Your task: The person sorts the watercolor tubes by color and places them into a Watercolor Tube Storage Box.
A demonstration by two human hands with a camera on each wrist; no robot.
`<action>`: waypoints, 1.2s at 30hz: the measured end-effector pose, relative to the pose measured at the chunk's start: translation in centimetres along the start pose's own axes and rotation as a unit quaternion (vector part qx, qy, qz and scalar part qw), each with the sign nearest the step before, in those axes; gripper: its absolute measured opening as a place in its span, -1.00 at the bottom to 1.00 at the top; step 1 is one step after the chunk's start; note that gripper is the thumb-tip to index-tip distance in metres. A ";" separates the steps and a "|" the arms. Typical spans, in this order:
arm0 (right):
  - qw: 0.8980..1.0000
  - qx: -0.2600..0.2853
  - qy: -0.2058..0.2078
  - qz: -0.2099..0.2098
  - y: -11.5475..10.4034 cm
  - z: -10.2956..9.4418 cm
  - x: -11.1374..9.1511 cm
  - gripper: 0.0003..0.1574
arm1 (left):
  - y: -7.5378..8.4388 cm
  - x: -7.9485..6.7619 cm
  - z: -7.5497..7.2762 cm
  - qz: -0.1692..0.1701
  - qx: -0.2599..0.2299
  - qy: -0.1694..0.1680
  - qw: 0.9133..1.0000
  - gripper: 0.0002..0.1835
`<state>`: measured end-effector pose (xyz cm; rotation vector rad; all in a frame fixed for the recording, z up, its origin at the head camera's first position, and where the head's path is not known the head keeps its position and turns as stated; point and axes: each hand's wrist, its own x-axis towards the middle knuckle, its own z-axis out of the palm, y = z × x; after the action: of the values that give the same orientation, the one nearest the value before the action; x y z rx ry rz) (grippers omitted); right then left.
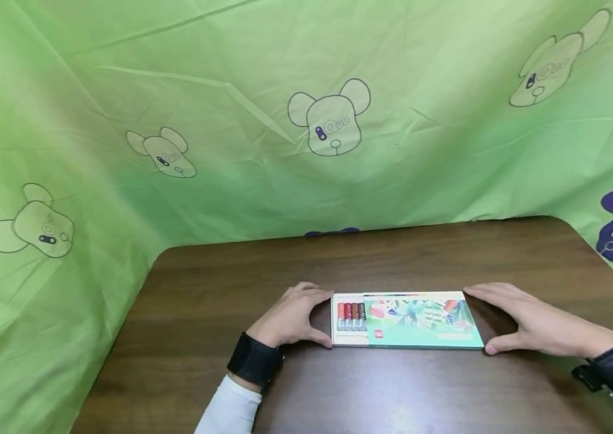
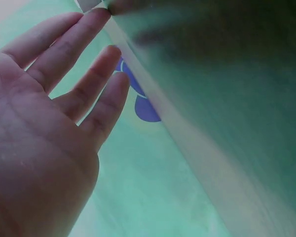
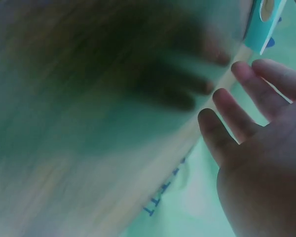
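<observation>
A flat paint box (image 1: 420,322) lies on the table, its green printed sleeve covering most of a white tray (image 1: 351,340). At the left end the tray sticks out and shows several small paint tubes (image 1: 351,316) with orange, red, brown and black bands. My left hand (image 1: 295,313) is at that end, thumb and forefinger spread to its two corners. My right hand (image 1: 523,319) spans the sleeve's right end in the same way, thumb near the front corner. In the wrist views, the other fingers of the left hand (image 2: 54,98) and right hand (image 3: 256,133) extend loosely.
The brown wooden table (image 1: 203,301) has rounded far corners. Behind and beside it hangs a green cloth (image 1: 230,120) printed with bear-head outlines. The table surface reflects light near its front.
</observation>
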<state>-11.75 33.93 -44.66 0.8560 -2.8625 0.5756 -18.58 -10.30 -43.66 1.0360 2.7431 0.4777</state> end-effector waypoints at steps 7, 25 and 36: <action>1.000 -0.022 0.009 -0.011 0.0 0.4 0.9 0.16 | 0.1 0.1 -0.1 0.000 0.008 0.003 1.000 0.01; 0.999 -0.015 -0.034 0.022 -1.2 0.4 1.7 0.18 | 1.2 0.9 0.3 -0.004 0.012 0.001 1.000 0.11; 0.999 -0.007 -0.048 0.020 -2.7 1.0 3.1 0.19 | 2.3 1.3 0.6 0.005 0.024 0.012 1.000 0.15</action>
<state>-12.86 29.92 -44.05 0.8486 -2.9725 0.5305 -17.94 -7.69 -43.44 1.0614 2.7849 0.4289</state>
